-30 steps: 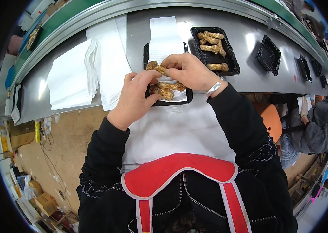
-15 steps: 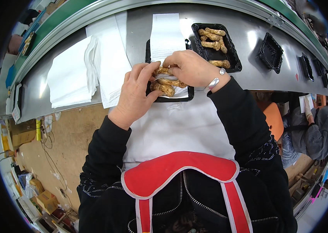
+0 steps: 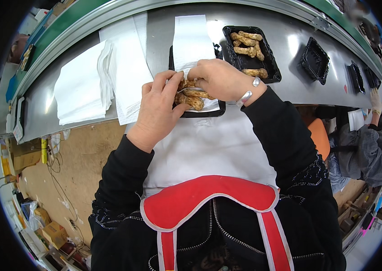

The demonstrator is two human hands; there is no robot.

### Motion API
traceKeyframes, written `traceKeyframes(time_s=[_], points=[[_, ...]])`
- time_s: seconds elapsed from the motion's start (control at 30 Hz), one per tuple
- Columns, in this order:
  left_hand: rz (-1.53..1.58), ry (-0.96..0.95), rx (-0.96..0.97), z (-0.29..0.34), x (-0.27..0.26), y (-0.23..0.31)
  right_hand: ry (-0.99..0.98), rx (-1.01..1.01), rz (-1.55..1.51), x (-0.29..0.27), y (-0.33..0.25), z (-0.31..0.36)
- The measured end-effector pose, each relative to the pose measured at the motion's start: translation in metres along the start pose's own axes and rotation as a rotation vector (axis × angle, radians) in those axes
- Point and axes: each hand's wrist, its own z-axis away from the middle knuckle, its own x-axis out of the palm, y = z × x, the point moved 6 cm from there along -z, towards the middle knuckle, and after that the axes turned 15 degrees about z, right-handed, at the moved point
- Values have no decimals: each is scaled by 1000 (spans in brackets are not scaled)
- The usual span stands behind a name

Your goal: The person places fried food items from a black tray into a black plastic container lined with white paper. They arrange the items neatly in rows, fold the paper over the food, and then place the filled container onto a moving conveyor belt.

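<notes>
A black plastic tray (image 3: 204, 114) lined with a white paper sheet (image 3: 190, 38) lies before me at the table's near edge. Several brown, knobbly mushrooms (image 3: 194, 102) rest in it, with a fold of paper between the rows. My left hand (image 3: 157, 106) is closed over the tray's left side, thumb against the front mushroom and fingertips by the rear one. From the right, my right hand (image 3: 224, 80) curls its fingers onto the rear mushroom and paper. Its fingertips are partly hidden.
Right of my hands stands another black tray (image 3: 270, 58) with several mushrooms. Farther right are a black tray (image 3: 315, 61) and more trays. White paper sheets (image 3: 82, 86) are stacked at left. A co-worker's gloved hand (image 3: 375, 100) is at the far right table edge.
My hands have shifted only slightly over the tray. The co-worker's gloved hand has moved up toward the trays at the far right.
</notes>
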Motion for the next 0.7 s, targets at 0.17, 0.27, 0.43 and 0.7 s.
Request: traceKeyframes(time_s=[0.17,0.27,0.43,0.7], points=[[31,-22,13,0,0,0,-20,23,-10,0,0,0],[62,-45,8,-2,-1,1,-14,61,-58,2,4,1],[84,-96,-23,-9,-2,3,87,47,-63,0,5,7],[116,-85,-17,-10,-2,1,579,522,-165,-57,121,67]])
